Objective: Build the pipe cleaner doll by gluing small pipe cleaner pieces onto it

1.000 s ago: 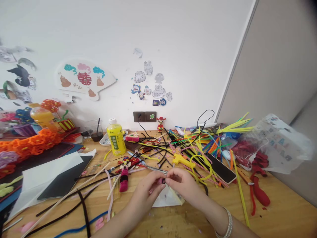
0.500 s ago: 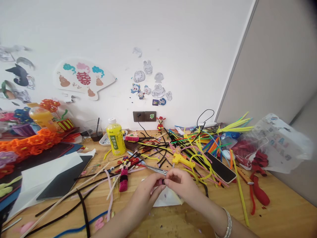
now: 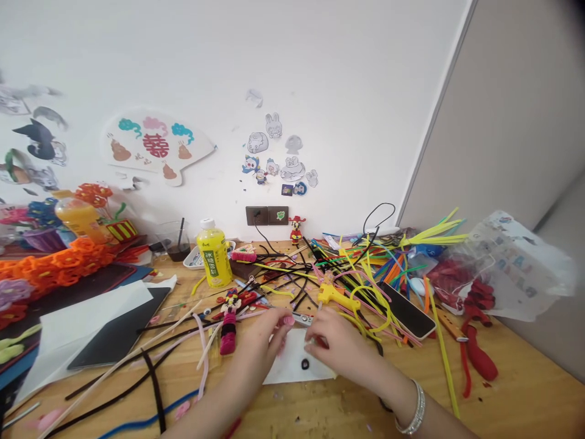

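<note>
Ring (image 3: 305, 364), black, now lies on paper (image 3: 282, 370) just below the right hand (image 3: 337, 342), whose hold cannot be told, leaving it separate from the pink piece (image 3: 289, 320) pinched in the left hand (image 3: 264, 340).

A single head-worn camera looks forward and down from close above a wooden table (image 3: 525, 378) toward the white wall (image 3: 347, 110) behind.

Hands (image 3: 340, 342), pink piece (image 3: 288, 320), black ring (image 3: 305, 364) on paper (image 3: 284, 370)
</note>
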`<state>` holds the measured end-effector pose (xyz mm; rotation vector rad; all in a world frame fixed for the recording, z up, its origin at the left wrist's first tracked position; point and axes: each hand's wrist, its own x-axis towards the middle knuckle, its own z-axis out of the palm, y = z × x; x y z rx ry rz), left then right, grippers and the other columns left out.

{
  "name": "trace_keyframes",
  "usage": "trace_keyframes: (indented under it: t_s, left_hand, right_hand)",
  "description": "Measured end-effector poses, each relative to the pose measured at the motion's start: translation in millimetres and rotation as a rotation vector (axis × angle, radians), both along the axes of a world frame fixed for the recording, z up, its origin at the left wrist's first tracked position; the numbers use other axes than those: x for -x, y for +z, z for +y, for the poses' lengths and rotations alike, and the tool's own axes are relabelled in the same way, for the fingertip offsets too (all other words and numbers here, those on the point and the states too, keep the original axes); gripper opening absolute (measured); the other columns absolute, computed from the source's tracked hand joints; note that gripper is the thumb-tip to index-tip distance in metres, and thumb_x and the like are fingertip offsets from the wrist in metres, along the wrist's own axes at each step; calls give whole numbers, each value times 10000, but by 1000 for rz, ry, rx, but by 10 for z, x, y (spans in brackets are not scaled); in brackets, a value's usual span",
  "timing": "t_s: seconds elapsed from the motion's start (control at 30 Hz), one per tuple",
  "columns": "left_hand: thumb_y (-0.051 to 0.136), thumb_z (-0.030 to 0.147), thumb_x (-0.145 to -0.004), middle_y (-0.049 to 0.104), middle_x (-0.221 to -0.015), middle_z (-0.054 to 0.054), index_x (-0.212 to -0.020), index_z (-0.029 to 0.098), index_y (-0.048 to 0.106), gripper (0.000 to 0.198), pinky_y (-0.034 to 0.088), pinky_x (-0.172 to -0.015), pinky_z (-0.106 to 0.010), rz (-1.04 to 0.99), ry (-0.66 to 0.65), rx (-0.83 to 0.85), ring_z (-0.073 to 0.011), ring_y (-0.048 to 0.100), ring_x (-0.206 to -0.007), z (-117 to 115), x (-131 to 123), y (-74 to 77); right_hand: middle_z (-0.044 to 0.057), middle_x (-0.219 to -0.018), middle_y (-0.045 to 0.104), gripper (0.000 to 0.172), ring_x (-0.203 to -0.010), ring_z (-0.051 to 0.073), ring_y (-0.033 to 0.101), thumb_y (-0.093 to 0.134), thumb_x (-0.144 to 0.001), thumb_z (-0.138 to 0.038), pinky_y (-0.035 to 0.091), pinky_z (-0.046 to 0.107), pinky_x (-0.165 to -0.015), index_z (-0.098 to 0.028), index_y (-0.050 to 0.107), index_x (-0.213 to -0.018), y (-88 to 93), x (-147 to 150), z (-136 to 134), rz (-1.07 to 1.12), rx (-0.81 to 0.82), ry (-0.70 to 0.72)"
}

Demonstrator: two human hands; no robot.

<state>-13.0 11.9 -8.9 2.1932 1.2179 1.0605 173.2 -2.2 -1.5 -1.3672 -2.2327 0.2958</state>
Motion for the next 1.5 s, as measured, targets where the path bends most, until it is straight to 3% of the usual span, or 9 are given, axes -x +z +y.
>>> trace_keyframes:
  t_s: [0.1, 0.17, 0.23, 0.53, 0.73, 1.0, 1.27, 1.4, 1.5]
  left_hand:
    - [438, 281, -848, 661, -967, -44, -973, 227, 567, 187, 472, -785, -312, 13, 40, -26, -194, 607, -878, 32, 27, -27]
    - [442, 283, -847, 664, -951, -42, -971, 224, 569, 187, 477, -766, -306, 23, 55, -22, -193, 613, -852, 41, 30, -30]
    - [444, 283, -845, 665, -926, -39, -960, 217, 568, 181, 485, -730, -293, 25, 66, -5, -187, 617, -810, 41, 25, -23]
    - [422, 270, -838, 644, -860, -44, -901, 202, 553, 160, 489, -663, -282, 29, 39, 50, -176, 605, -727, 54, 2, -31]
    - [411, 290, -841, 640, -863, -37, -882, 211, 544, 160, 479, -671, -291, 42, 21, 48, -178, 597, -734, 68, 1, -39]
    - [400, 279, -846, 617, -821, -42, -811, 202, 536, 160, 460, -670, -295, 115, -4, 30, -183, 577, -739, 0, -7, 12]
    - [390, 280, -855, 628, -835, -50, -864, 199, 553, 182, 463, -681, -307, 134, -43, 39, -190, 581, -757, 6, -19, -15]
    - [395, 287, -856, 639, -923, -69, -956, 196, 566, 218, 464, -732, -320, 135, -37, 38, -195, 589, -816, 13, -21, -39]
    - [391, 288, -861, 636, -946, -67, -959, 199, 563, 218, 456, -762, -313, 133, -47, 45, -192, 586, -854, -1, -19, -37]
  right_hand:
    - [73, -920, 589, 147, -908, 224, 500, 530, -771, -166, 379, 333, -790, -186, 618, -888, -67, -153, 156, -79, -150, -259]
    - [108, -1016, 578, 269, -977, 250, 482, 520, -758, -144, 367, 350, -831, -158, 580, -1020, -136, -292, 297, -208, -147, -409]
    - [119, -1032, 585, 317, -997, 259, 485, 515, -755, -148, 364, 349, -839, -142, 562, -1069, -209, -409, 432, -298, -97, -455]
    - [111, -964, 576, 338, -886, 232, 545, 549, -667, -93, 390, 304, -744, -145, 593, -998, -290, -512, 628, -320, -82, -508]
    - [113, -1010, 545, 421, -913, 226, 523, 524, -675, -103, 386, 307, -779, -127, 550, -1094, -293, -562, 647, -268, -170, -507]
    - [122, -1012, 550, 410, -954, 256, 495, 503, -715, -108, 384, 354, -799, -123, 535, -1124, -314, -665, 694, -238, -307, -511]
    - [153, -1036, 517, 437, -1007, 284, 464, 471, -705, -39, 417, 395, -815, -107, 510, -1136, -318, -709, 699, -192, -440, -567]
    - [148, -1041, 493, 421, -1015, 289, 456, 444, -729, -79, 411, 438, -846, -140, 504, -1142, -288, -770, 699, -13, -575, -593]
    - [145, -1076, 477, 404, -1024, 285, 461, 472, -721, -153, 382, 447, -893, -141, 517, -1122, -243, -814, 695, 325, -506, -599]
